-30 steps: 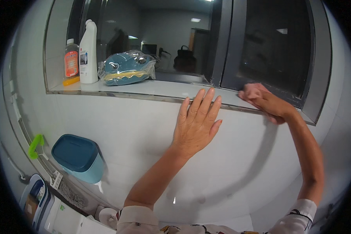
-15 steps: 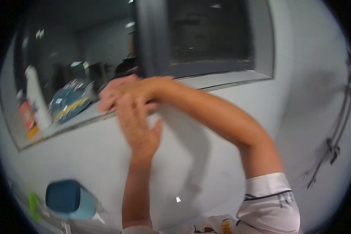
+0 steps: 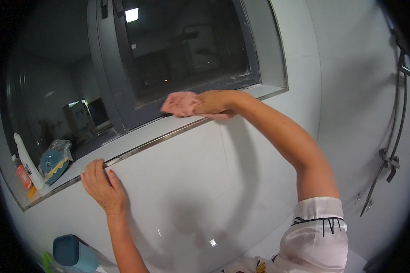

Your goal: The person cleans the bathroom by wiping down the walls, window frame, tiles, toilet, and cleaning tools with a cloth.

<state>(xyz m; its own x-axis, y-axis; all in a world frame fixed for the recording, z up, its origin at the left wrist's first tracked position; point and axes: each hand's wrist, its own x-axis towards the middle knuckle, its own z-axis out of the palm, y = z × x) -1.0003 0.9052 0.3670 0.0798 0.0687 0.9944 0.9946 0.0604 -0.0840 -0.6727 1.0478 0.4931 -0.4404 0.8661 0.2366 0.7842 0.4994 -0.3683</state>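
A crumpled pink cloth (image 3: 180, 104) lies pressed on the white window sill (image 3: 136, 136), up against the dark frame of the window (image 3: 187, 50). My right hand (image 3: 214, 102) is closed on it, its fingers partly hidden by the cloth, with the arm reaching in from the lower right. Further left, my left hand (image 3: 102, 185) rests on the metal-trimmed edge of the sill. Its fingers are stretched out over that edge, holding nothing.
At the sill's left end stand a white bottle (image 3: 28, 161), a red bottle (image 3: 23, 175) and a blue item in clear plastic (image 3: 54, 161). Below is a blue bin (image 3: 68, 250). Shower fittings (image 3: 388, 159) hang on the right wall.
My right hand has carried the pink cloth rightward along the sill. My left hand has come away from beside it, moving left and down to the sill's edge. The view has shifted too.
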